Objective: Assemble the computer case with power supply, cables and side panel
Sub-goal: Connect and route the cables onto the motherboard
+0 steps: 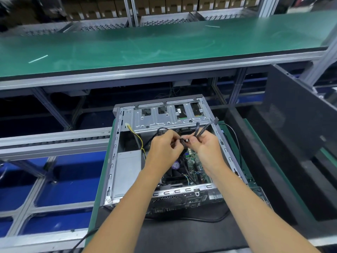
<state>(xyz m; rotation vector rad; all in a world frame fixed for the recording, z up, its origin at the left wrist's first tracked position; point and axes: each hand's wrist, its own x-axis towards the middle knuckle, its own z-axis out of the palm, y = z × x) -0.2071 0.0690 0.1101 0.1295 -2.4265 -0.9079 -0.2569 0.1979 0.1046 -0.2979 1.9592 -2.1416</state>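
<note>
An open computer case [116,161] lies on its side on a green-edged mat in front of me. Inside, a grey power supply [127,170] sits at the left and the motherboard [193,161] at the right. Over the middle of the case, my left hand [164,148] and my right hand [206,148] both pinch a bundle of black cables [183,142] with a small white piece between the fingertips. The cable loops rise toward the drive cage [164,117]. A yellow-and-black cable [139,138] with a white plug hangs at the cage's left end.
A dark side panel [299,114] leans upright at the right. A black cord [235,136] runs along the case's right side and under its front. A long green bench top [145,44] spans the back, with roller rails [54,141] and blue bins at the left.
</note>
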